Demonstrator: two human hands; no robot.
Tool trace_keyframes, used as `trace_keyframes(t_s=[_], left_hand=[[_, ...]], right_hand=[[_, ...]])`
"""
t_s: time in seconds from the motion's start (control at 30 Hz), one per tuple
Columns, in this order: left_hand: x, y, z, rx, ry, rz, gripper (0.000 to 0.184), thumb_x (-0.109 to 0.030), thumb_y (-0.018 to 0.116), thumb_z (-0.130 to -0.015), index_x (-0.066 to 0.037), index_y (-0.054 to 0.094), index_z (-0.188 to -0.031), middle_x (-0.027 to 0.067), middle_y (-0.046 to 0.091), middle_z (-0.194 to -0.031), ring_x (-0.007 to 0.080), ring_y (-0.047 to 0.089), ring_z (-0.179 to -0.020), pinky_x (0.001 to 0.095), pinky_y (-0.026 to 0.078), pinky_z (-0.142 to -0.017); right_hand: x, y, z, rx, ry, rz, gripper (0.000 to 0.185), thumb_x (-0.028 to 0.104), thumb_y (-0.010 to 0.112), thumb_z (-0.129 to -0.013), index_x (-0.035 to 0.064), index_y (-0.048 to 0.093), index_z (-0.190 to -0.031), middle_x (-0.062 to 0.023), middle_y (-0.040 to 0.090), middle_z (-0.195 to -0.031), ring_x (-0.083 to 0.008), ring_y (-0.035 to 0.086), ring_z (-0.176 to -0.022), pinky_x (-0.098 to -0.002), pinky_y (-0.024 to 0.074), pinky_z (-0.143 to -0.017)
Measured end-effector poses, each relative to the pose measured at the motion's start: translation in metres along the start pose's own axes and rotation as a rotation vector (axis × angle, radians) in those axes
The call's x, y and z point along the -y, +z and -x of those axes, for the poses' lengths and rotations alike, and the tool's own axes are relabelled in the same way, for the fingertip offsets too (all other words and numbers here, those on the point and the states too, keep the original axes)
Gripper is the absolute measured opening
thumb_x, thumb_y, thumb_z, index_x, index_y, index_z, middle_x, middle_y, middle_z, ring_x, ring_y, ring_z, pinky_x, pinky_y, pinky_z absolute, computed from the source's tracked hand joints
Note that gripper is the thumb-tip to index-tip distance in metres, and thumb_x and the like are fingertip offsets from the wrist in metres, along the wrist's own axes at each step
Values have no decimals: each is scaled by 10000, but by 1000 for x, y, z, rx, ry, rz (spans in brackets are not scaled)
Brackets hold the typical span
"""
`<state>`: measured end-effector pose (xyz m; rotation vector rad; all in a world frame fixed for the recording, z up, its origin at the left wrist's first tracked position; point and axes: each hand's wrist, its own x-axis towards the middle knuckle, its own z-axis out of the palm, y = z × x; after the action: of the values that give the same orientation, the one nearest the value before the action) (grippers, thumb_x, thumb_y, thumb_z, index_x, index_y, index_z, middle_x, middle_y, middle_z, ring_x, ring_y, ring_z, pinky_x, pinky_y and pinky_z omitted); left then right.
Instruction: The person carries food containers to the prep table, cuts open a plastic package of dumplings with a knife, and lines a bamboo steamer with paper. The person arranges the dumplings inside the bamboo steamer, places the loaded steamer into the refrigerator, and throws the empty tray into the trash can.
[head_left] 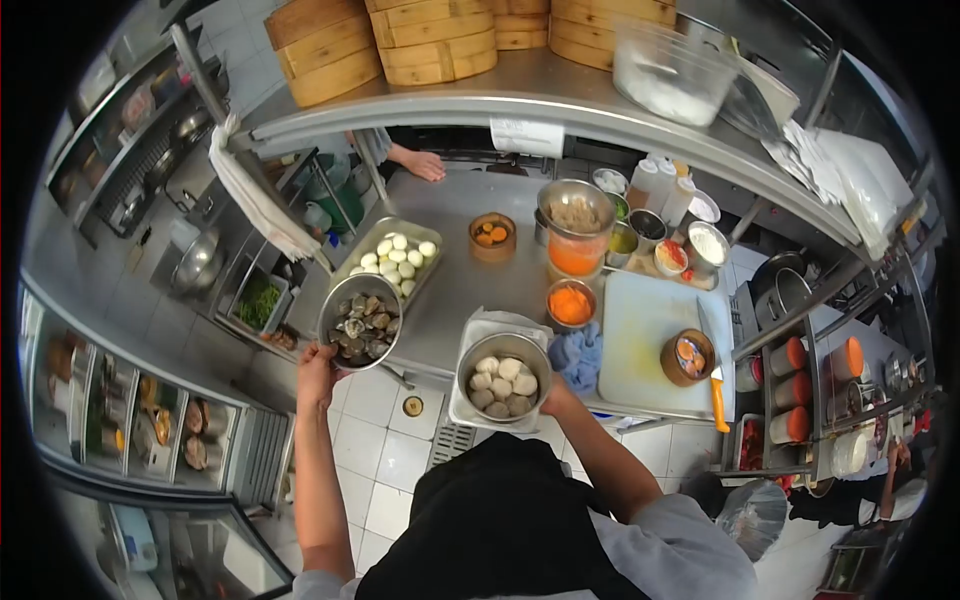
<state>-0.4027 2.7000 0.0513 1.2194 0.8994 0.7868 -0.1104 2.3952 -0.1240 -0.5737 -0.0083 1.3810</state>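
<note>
My left hand [316, 376] grips the rim of a metal bowl [361, 363], held slightly tilted at the counter's left front edge. Dark, rounded pieces [362, 322] fill it; their kind is unclear. A second metal bowl [503, 411] contains pale, round pieces [503, 386] and is over a white tray-like base [463, 411] at the front edge. Against that bowl's right side is my right hand [562, 398], its fingers partly hidden. Behind the left bowl lies a tray [428, 268] of peeled, egg-like white balls [393, 262].
A blue cloth [576, 358] lies beside a white cutting board [635, 370] with an orange-handled knife [718, 385] and a small round container [683, 374]. Bamboo steamers [430, 45] stand on the overhead shelf [400, 113]. Another person's hand [421, 164] rests at the counter's far side.
</note>
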Motion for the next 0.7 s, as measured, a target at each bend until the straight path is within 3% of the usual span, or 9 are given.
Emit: trace_keyframes(t_s=[0.07,0.23,0.37,0.43,0.53,0.57,0.6,0.67,0.7], left_hand=[[2,7,-46,34,-36,-58,41,-78,568,-908,-88,572,-869,69,656,-864,143,682,-713,324,628,-578],[-26,60,-144,158,-60,120,84,-15,517,-914,8,503,-835,204,638,-915,342,712,-785,483,670,-647],[-17,92,-247,323,-114,100,53,22,505,-914,-5,487,-872,240,641,-957,384,717,-810,496,673,-657],[-9,110,-294,369,-149,86,51,29,511,-910,-2,485,-879,241,640,-957,390,715,-813,505,670,-658],[-8,150,-335,416,-200,70,53,36,527,-909,18,477,-908,253,626,-1014,400,706,-835,523,664,-662],[-2,160,-354,408,-207,38,56,31,527,-914,25,475,-933,257,617,-1044,397,702,-841,518,664,-663],[3,168,-374,400,-213,3,68,27,527,-919,32,472,-958,261,607,-1074,395,698,-847,513,664,-665],[22,188,-404,498,-250,-16,109,12,532,-926,37,484,-1021,248,600,-1102,386,692,-865,510,663,-668],[26,198,-413,534,-260,-53,192,-1,525,-932,34,481,-1116,243,608,-1095,399,688,-872,509,658,-687]], right_hand=[[5,0,-9,-20,17,5,467,347,499,-1024,18,533,-1353,-140,619,-1301,-276,636,-1139,-437,533,-992],[16,12,-41,-82,-21,6,468,347,499,-1024,16,531,-1353,-139,623,-1295,-276,641,-1128,-439,538,-985],[9,12,-55,-165,-118,-34,469,347,499,-1025,14,531,-1353,-138,626,-1291,-275,645,-1121,-441,540,-980],[2,12,-68,-443,-221,109,509,379,521,-1017,-2,525,-1354,-157,641,-1259,-285,658,-1089,-448,556,-938],[0,38,-70,-678,-313,190,557,416,541,-1007,-16,520,-1359,-173,640,-1253,-283,657,-1088,-438,564,-903],[3,74,-65,-815,-348,221,650,469,578,-974,-58,511,-1349,-249,639,-1224,-343,648,-1102,-436,536,-928],[3,83,-71,-843,-370,192,650,469,578,-974,-58,511,-1349,-249,639,-1224,-343,648,-1102,-436,536,-928],[-5,84,-76,-1247,-325,814,628,437,562,-984,-73,494,-1344,-283,583,-1294,-410,582,-1202,-479,465,-1027],[-14,74,-82,-1319,-397,995,644,452,576,-974,-75,506,-1338,-317,563,-1264,-453,549,-1196,-488,426,-1038]])
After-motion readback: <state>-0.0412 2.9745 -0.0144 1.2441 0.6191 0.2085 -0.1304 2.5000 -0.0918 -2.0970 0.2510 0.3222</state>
